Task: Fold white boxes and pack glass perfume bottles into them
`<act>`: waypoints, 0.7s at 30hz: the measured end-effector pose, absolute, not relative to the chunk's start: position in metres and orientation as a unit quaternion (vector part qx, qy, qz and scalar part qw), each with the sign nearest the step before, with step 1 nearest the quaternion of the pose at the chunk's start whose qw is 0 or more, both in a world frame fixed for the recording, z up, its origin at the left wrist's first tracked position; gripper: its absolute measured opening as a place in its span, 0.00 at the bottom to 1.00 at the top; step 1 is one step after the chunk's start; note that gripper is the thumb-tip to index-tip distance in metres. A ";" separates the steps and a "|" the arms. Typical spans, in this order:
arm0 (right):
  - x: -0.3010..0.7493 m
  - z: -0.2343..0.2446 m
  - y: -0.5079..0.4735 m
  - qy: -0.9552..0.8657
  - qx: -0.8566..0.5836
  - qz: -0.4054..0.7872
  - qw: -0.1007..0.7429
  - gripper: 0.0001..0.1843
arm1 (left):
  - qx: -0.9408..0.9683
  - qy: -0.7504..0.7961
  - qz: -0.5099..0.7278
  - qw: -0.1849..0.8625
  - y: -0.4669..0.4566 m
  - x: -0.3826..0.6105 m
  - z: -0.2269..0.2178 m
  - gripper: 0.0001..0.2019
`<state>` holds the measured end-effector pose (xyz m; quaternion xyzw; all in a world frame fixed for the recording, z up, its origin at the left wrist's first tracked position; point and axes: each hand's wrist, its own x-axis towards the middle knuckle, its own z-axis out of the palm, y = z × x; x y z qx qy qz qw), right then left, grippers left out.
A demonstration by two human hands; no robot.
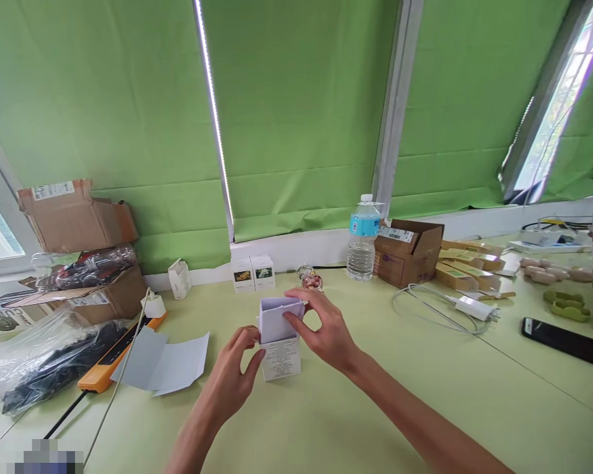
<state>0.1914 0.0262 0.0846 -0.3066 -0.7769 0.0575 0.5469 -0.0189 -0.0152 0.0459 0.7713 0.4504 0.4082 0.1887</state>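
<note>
A small white paper box [279, 322] stands on the table in front of me, its top open and its lower front covered with printed text. My right hand [328, 329] grips the upper right of it, thumb on the near face and fingers over the far side. At its left edge, my left hand [239, 355] holds the box between curled fingers and thumb. What lies inside the box is hidden. Just behind it are two small stacks of picture cards [254, 274] and a small pinkish trinket [312, 280].
To the left lie a folded white sheet [178, 362], an orange power strip [101, 375] and stacked cardboard boxes [79, 220]. A water bottle [361, 247] and an open carton [407, 257] stand at the back right. Farther right are a charger [474, 308] and a black phone [567, 342].
</note>
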 end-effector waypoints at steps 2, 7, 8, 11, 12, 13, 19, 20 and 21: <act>0.189 0.083 0.024 -0.779 -0.310 0.058 0.543 0.19 | 0.766 0.461 0.402 0.196 -0.015 -0.019 0.045 0.09; 0.188 0.084 0.022 -0.776 -0.281 0.038 0.564 0.14 | 0.738 0.498 0.398 0.224 -0.016 -0.020 0.042 0.14; 0.188 0.085 0.023 -0.776 -0.280 0.031 0.565 0.12 | 0.735 0.499 0.400 0.226 -0.016 -0.020 0.042 0.15; 0.188 0.088 0.022 -0.775 -0.282 0.013 0.566 0.10 | 0.725 0.503 0.408 0.233 -0.018 -0.019 0.043 0.16; 0.188 0.089 0.022 -0.775 -0.281 0.009 0.567 0.10 | 0.722 0.504 0.411 0.235 -0.018 -0.018 0.043 0.17; 0.188 0.089 0.022 -0.775 -0.278 0.005 0.568 0.11 | 0.719 0.504 0.416 0.235 -0.018 -0.018 0.043 0.17; 0.192 0.081 0.029 -0.814 -0.260 -0.013 0.519 0.09 | 0.708 0.504 0.445 0.215 -0.014 -0.020 0.038 0.18; 0.193 0.079 0.031 -0.831 -0.259 -0.014 0.493 0.08 | 0.706 0.507 0.449 0.208 -0.013 -0.022 0.037 0.18; 0.194 0.076 0.033 -0.847 -0.259 -0.011 0.463 0.08 | 0.703 0.510 0.452 0.202 -0.012 -0.023 0.037 0.18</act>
